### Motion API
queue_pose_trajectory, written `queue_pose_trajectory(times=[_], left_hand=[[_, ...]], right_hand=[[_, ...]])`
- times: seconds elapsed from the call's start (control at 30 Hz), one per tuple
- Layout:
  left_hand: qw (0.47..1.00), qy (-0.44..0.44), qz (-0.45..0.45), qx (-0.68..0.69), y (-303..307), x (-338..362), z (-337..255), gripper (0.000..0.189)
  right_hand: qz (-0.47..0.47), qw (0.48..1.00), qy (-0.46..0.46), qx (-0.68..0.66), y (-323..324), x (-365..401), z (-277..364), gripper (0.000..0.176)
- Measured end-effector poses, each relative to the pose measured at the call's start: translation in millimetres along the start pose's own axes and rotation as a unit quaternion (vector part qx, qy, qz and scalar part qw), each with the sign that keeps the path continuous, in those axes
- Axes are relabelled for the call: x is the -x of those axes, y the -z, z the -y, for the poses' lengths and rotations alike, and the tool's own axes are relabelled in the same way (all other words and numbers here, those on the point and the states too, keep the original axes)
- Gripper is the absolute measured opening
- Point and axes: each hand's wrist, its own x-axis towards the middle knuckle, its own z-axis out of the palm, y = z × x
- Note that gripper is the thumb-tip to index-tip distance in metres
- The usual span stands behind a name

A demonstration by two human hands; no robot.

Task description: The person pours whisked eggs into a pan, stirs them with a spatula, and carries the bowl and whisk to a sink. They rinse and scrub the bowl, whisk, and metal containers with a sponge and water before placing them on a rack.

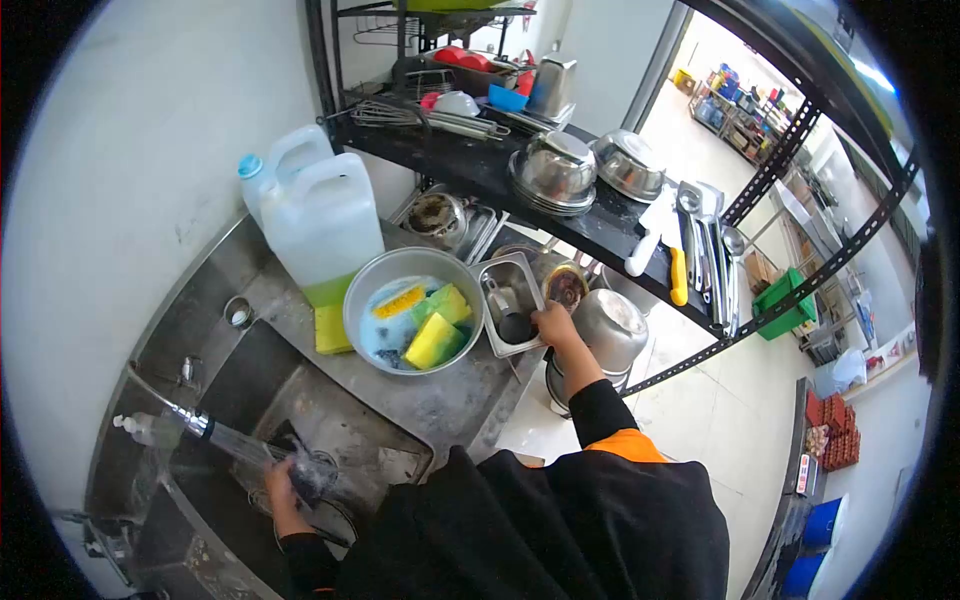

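Note:
My left hand [281, 487] is down in the steel sink [330, 400], under water running from the faucet [200, 422]. Its fingers are closed at a dark, wet item [312, 474] blurred by the splash, whose kind I cannot make out. Below that hand, a round metal rim [335, 520] shows partly in the basin. On the counter's right edge, my right hand [555, 325] grips the rim of a rectangular steel food pan [527, 268]. Inside the pan lie a small metal piece and a dark round one. Beside it stands a round metal basin [362, 345] with bluish water and yellow-green sponges [436, 341].
Two plastic jugs [325, 220] and another sponge [332, 330] stand by the wall. A black shelf [480, 165] holds steel bowls [555, 170], whisks, ladles and a yellow-handled knife [679, 275]. Stacked pots [610, 330] are right of my hand. A bottle [150, 430] stands behind the faucet.

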Motion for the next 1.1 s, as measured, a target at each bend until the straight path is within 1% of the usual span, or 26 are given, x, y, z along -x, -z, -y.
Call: queue_pose_trajectory(times=[0.07, 0.1, 0.17, 0.2, 0.27, 0.3, 0.33, 0.37, 0.43, 0.47, 0.57, 0.6, 0.63, 0.67, 0.7, 0.73, 0.8, 0.83, 0.87, 0.93, 0.97, 1.0, 1.07, 1.1], left_hand=[[0.995, -0.077, -0.029, -0.061, 13, -26, -4, 0.032], [0.992, -0.102, -0.002, -0.080, 7, -17, -26, 0.033], [0.988, -0.104, 0.050, -0.107, 2, -4, -55, 0.032], [0.984, -0.086, 0.069, -0.138, 9, -8, -59, 0.032], [0.973, -0.051, 0.106, -0.197, 24, -14, -65, 0.032], [0.975, -0.052, 0.113, -0.184, 27, -10, -66, 0.033], [0.976, -0.054, 0.120, -0.171, 22, 5, -71, 0.034], [0.978, -0.054, 0.127, -0.158, 18, 18, -75, 0.036], [0.989, -0.084, 0.122, 0.021, 14, 37, -77, 0.038], [0.982, -0.099, 0.118, 0.111, 14, 42, -77, 0.039], [0.981, -0.152, 0.066, 0.097, 13, 49, -82, 0.041], [0.980, -0.184, 0.052, 0.063, 12, 54, -83, 0.038], [0.977, -0.211, 0.018, 0.002, 16, 49, -80, 0.036], [0.970, -0.236, -0.016, -0.059, 21, 35, -74, 0.034], [0.957, -0.258, -0.052, -0.119, 28, 17, -66, 0.032], [0.921, -0.270, -0.136, -0.247, 40, -11, -56, 0.024], [0.856, -0.291, -0.160, -0.396, 13, 4, -68, 0.020], [0.815, -0.300, -0.167, -0.467, 0, 9, -73, 0.018], [0.790, -0.331, -0.177, -0.485, 4, -7, -66, 0.017], [0.740, -0.372, -0.186, -0.528, 12, -34, -65, 0.021], [0.714, -0.391, -0.191, -0.549, 13, -40, -66, 0.024], [0.744, -0.386, -0.205, -0.505, 14, -44, -65, 0.027], [0.799, -0.370, -0.232, -0.413, -14, -9, -86, 0.032], [0.816, -0.369, -0.217, -0.388, -14, -7, -88, 0.033]], right_hand=[[-0.023, 1.000, -0.015, -0.001, 9, 2, 9, 0.024], [-0.025, 1.000, -0.018, 0.003, 12, 6, 14, 0.025], [-0.025, 0.999, -0.022, 0.010, 15, 9, 19, 0.027], [-0.019, 0.997, -0.066, -0.031, 9, 4, 11, 0.030], [-0.021, 0.997, -0.071, -0.035, 14, 8, 17, 0.032], [-0.023, 0.996, -0.072, -0.038, 16, 11, 22, 0.034], [-0.008, 0.993, -0.103, -0.053, 21, 12, 28, 0.036], [-0.009, 0.993, -0.107, -0.051, 23, 13, 30, 0.036], [-0.006, 0.992, -0.116, -0.047, 25, 16, 33, 0.038], [-0.006, 0.993, -0.109, -0.047, 25, 16, 33, 0.039], [-0.013, 0.995, -0.090, -0.050, 26, 17, 31, 0.042], [-0.021, 0.995, -0.086, -0.050, 23, 16, 27, 0.043], [-0.029, 0.995, -0.081, -0.050, 19, 15, 22, 0.044], [-0.029, 0.998, -0.050, -0.024, 12, 10, 11, 0.045], [-0.029, 0.999, -0.020, 0.002, 4, 5, -4, 0.046], [-0.029, 0.999, 0.012, 0.029, 0, 2, -11, 0.046], [-0.032, 0.997, -0.056, -0.050, 2, 3, -2, 0.046], [-0.037, 0.991, -0.092, -0.089, 7, 7, 4, 0.045], [-0.043, 0.993, -0.088, -0.069, 13, 12, 11, 0.047], [-0.056, 0.995, -0.081, -0.030, 22, 21, 27, 0.051], [-0.056, 0.994, -0.084, -0.035, 24, 24, 31, 0.053], [-0.056, 0.994, -0.087, -0.041, 25, 26, 34, 0.054], [-0.039, 0.994, -0.095, -0.034, 30, 28, 41, 0.055], [-0.045, 0.994, -0.094, -0.038, 29, 28, 40, 0.055]])
